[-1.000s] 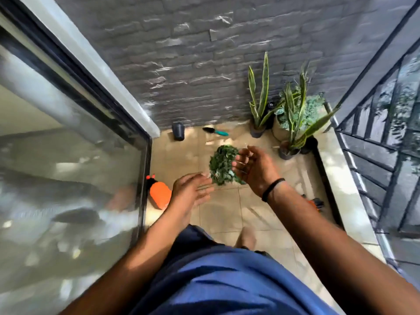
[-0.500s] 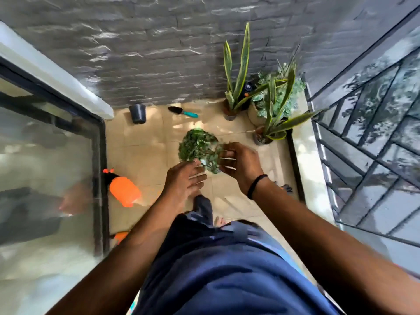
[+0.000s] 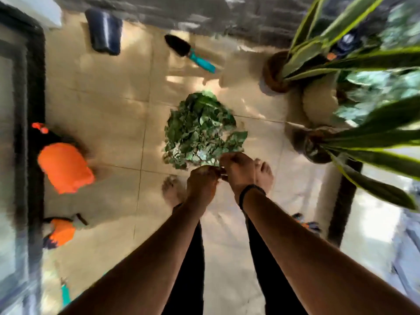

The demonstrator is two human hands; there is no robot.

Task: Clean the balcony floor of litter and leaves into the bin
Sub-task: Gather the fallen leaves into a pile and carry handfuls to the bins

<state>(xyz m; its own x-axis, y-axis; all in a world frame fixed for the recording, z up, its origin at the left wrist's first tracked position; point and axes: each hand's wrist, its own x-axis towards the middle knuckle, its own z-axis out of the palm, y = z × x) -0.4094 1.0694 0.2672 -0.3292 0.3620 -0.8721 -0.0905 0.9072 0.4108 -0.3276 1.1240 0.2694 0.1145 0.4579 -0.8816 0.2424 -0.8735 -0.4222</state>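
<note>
Leaf pile [image 3: 202,130]: a heap of green leaves on the tiled balcony floor [image 3: 109,92], in the middle of the view, just ahead of the person's bare feet.
Left hand [image 3: 202,180]: at the pile's near edge, fingers curled; the blur makes it hard to say, but it seems to pinch a few leaves.
Right hand [image 3: 238,171]: touching the left hand, also curled at the pile's near rim, apparently gripping leaves.
Key relation: the pile lies directly forward of both hands and spreads away from them toward the wall; neither hand is clearly nearer.
Bin: possibly the dark container [image 3: 103,30] by the wall, well beyond the pile and to the left.
Next move, as a judgement: scoop under the heap from the near side with both hands.
Nearby: trowel [image 3: 191,53], orange spray bottle [image 3: 64,167], snake plants [image 3: 336,55].
</note>
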